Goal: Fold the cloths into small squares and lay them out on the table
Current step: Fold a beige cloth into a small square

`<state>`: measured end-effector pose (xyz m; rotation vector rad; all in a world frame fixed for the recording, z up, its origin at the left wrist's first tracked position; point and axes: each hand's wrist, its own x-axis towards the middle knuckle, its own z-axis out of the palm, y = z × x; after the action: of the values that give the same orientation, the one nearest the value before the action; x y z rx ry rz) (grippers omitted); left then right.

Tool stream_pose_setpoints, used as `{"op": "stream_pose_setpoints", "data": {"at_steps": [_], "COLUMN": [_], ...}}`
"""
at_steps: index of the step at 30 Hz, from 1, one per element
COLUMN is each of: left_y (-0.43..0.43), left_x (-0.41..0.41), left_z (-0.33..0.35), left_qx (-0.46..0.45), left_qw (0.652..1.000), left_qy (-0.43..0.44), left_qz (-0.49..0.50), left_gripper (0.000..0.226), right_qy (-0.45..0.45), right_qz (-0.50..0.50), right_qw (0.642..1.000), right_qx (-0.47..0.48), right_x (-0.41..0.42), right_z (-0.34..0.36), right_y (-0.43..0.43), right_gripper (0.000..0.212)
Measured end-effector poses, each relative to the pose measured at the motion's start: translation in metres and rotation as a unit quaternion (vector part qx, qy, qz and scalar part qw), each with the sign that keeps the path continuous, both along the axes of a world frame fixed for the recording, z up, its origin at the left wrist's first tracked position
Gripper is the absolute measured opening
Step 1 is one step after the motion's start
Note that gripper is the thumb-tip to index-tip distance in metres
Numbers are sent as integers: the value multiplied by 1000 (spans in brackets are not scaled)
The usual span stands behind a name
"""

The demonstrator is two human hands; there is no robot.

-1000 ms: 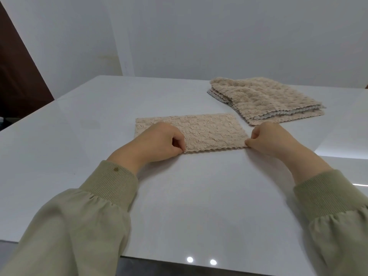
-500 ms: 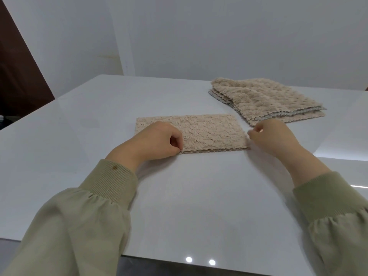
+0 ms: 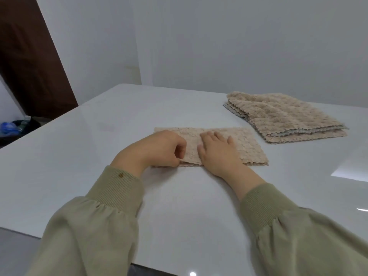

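Beige, bumpy-textured rectangular cloth (image 3: pixel 249 148) lies flat on the glossy white table (image 3: pixel 99 156), near the middle of the tabletop and directly under both hands. The left hand (image 3: pixel 159 150) covers its 9 o'clock end, fingers curled, with thumb and fingers pinching the near scalloped edge. The right hand (image 3: pixel 217 154) sits just beside it at 3 o'clock, palm down on the middle of the cloth, fingers straight, slightly spread and pointing toward 12 o'clock. The cloth's 3 o'clock end shows bare beyond the right hand. Its long axis runs from 9 o'clock to 3 o'clock, across the person's front, with the long edges facing 12 and 6. A stack of fluffy beige cloths with scalloped edges (image 3: pixel 288 118) sits at 2 o'clock of the cloth, apart from it. Olive-green sleeves with ribbed cuffs (image 3: pixel 89 226) cover both arms.
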<state>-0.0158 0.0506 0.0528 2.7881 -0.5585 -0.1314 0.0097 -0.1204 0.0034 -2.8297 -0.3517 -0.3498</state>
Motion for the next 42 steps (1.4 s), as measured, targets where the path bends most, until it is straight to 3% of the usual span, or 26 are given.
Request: {"op": "stream_pose_setpoints", "data": {"at_steps": [2, 8, 9, 11, 13, 14, 17, 19, 21, 24, 30, 34, 42], "left_y": [3, 21, 20, 12, -3, -10, -21, -19, -16, -14, -9, -8, -20], "left_x": [1, -1, 0, 11, 24, 29, 38, 43, 46, 46, 43, 43, 33], "left_z": [2, 11, 9, -2, -16, -23, -36, -42, -46, -47, -47, -46, -28], "left_qx": [-15, -87, -133, -190, -115, -63, 51, 87, 90, 84, 79, 76, 72], "left_qw": [999, 985, 980, 977, 978, 979, 985, 988, 990, 988, 985, 983, 977], "left_qy": [40, 150, 144, 24, -130, -165, -143, -81, -25, 3, 11, 12, -156], "left_qz": [16, 22, 36, 93, 116, 100, 86, 96, 106, 127, 153, 164, 127], "left_gripper": [13, 15, 12, 13, 25, 32, 45, 50, 53, 55, 63, 67, 54], "right_qy": [62, 92, 95, 97, 80, 57, -35, -34, 29, 112, 143, 153, 123], "right_qz": [-12, -54, -52, -47, -54, -67, -102, -67, -20, -34, -136, -150, -167], "right_qw": [997, 992, 991, 991, 994, 995, 994, 997, 998, 991, 977, 975, 976], "right_qx": [-51, -74, -77, -78, -60, -39, -8, -24, -47, -66, -76, -53, -73], "right_x": [4, 5, 5, 5, 5, 6, 10, 16, 22, 30, 40, 41, 37], "right_z": [-4, -3, -3, -3, -3, -3, 3, 5, 3, 1, 1, 2, 0], "right_y": [-3, -12, -13, -13, -11, -10, -4, 1, 4, -9, -60, -74, -59], "right_gripper": [52, 60, 61, 61, 58, 55, 44, 47, 50, 54, 59, 59, 61]}}
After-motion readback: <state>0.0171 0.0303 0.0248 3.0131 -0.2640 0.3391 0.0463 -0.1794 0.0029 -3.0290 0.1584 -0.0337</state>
